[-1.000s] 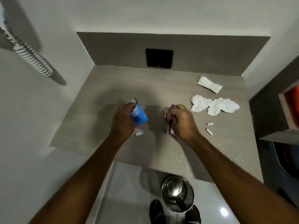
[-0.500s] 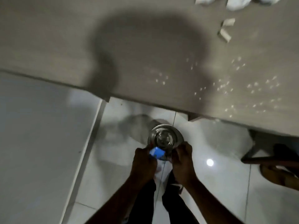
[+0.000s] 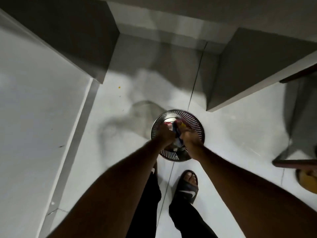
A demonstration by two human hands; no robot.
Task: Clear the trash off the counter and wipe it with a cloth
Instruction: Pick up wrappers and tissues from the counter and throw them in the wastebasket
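Observation:
A round perforated metal bin (image 3: 195,123) stands on the white tiled floor below me. Both my hands reach down into its mouth: my left hand (image 3: 165,135) at the left rim, my right hand (image 3: 190,136) at the right. Crumpled wrappers (image 3: 176,129), blue, pink and red, show between my fingers inside the bin. Motion blur hides whether my fingers still grip them or have let go. The counter top and the cloth are out of view.
Grey counter supports rise at the left (image 3: 72,42) and right (image 3: 250,66), with a recess between them behind the bin. My feet in black slides (image 3: 187,186) stand just in front of it. A dark furniture frame (image 3: 298,163) and a yellow object (image 3: 308,181) are at the right.
I have bent from the counter down to the floor bin. Both hands carried the wrappers off the counter and are now lower, inside the bin's mouth.

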